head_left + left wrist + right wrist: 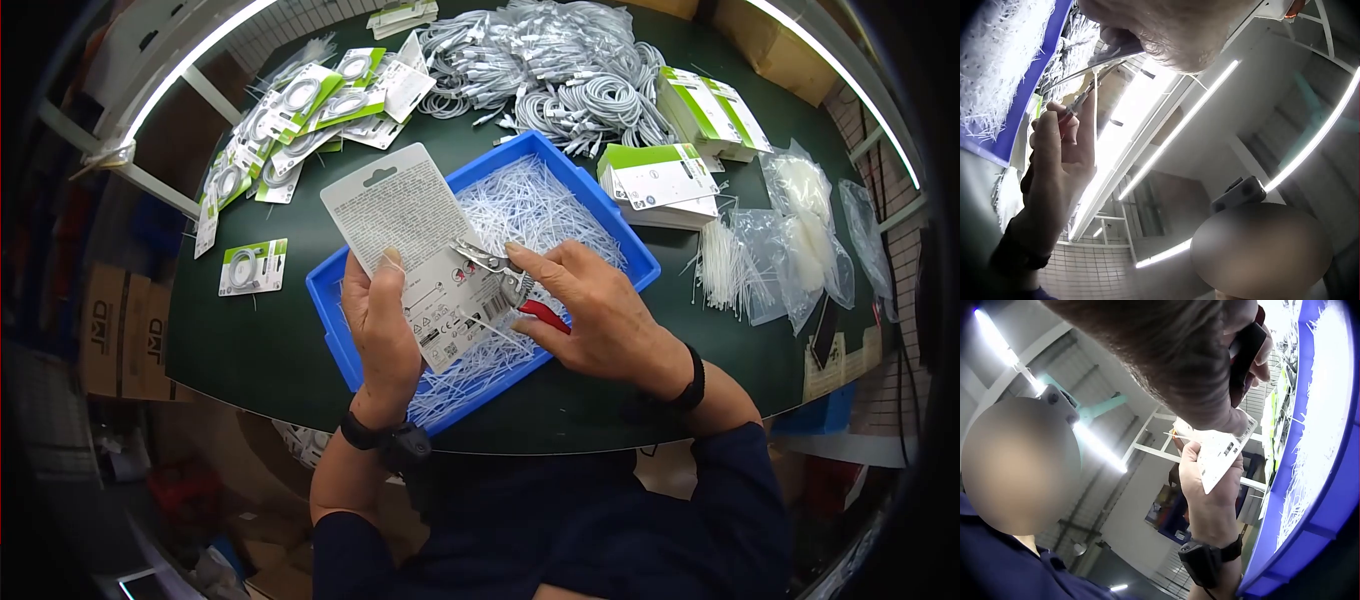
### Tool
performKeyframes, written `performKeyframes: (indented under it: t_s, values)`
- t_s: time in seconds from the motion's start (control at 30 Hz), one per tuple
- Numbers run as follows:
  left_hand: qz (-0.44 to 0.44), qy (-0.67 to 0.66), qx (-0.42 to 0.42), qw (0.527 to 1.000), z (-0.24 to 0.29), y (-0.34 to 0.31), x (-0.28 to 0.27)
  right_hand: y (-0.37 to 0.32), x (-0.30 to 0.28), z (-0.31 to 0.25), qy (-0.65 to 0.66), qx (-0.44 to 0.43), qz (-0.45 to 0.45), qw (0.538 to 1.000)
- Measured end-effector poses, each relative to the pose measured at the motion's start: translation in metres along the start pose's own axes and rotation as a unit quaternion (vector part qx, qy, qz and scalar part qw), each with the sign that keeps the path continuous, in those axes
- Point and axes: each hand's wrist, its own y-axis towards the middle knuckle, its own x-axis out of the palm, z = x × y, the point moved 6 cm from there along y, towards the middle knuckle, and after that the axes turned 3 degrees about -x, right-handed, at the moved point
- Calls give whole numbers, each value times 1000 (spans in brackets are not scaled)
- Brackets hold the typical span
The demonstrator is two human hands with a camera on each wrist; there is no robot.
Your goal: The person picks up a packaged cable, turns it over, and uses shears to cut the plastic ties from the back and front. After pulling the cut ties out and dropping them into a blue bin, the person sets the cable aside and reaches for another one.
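Observation:
The left hand grips a white printed card by its left edge, thumb on the printed face, above a blue tray of thin white strips. Red-handled cutters are held in the right hand, with their metal jaws over the card's right part. A white strip sticks out near the card's lower right. In the right wrist view the left hand is behind the card. The left wrist view shows the right hand with the cutters.
Carded cables are heaped at the back left, and one carded cable lies apart at the left. Grey coiled cables fill the back. Stacked green-and-white cards stand at the right, beside white ties and clear bags.

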Motion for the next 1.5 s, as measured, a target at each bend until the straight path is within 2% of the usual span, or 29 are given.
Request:
performKeyframes:
  t_s: [0.2, 0.5, 0.63, 0.77, 0.87, 0.97, 1.1, 1.23, 1.5]
  values:
    - [2, -7, -25, 1000, -8, -3, 2, -2, 1, -5, -33, -9, 21, 999]
    - [6, -49, -31, 998, -17, -9, 6, -8, 5, -2, -31, 22, 18, 999]
    - [-1, -43, -34, 998, -25, -10, 9, -14, 13, 4, -48, 36, -10, 998]
    - [-5, -48, -60, 997, -35, -13, 8, -23, 21, 8, -19, 51, -29, 998]
    - [-7, -38, -97, 995, -45, -15, 7, -35, 28, 16, 21, 99, -40, 994]
    - [-26, -35, -136, 990, -59, -13, 7, -41, 29, 19, 38, 97, -32, 994]
    - [-41, -45, -146, 987, -66, -12, 11, -35, 26, 6, 92, 80, -47, 991]
    - [-54, -21, -102, 993, -61, -14, 14, -27, 25, 0, 110, 63, -51, 991]
    - [-52, -18, -106, 993, -63, -15, 9, -22, 30, -2, 94, 55, -65, 992]
